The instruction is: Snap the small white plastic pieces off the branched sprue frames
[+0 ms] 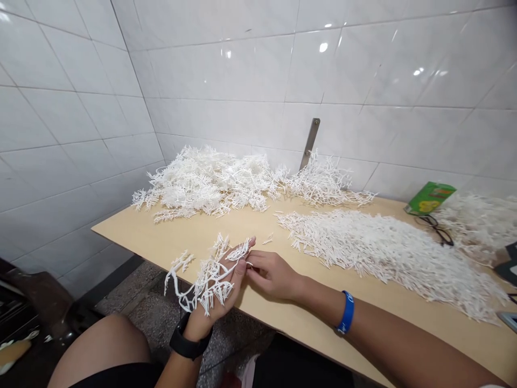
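My left hand (230,302) is closed around a white branched plastic sprue (216,275), with its thin stems and small twigs spreading over the palm and past the wrist side. My right hand (277,276) is beside it, its thumb and forefinger pinched at the sprue's end near my left fingertips. What exactly lies between those right fingers is too small to make out. Both hands are over the table's front edge. A few small loose white pieces (268,238) lie on the tabletop just beyond my right hand.
A large heap of white branched sprues (210,180) stands at the back left of the table (133,231), a smaller heap (323,180) beside it. Small white pieces (379,248) spread across the right. Behind them are a green box (430,198), black glasses (438,229) and another white heap (480,223).
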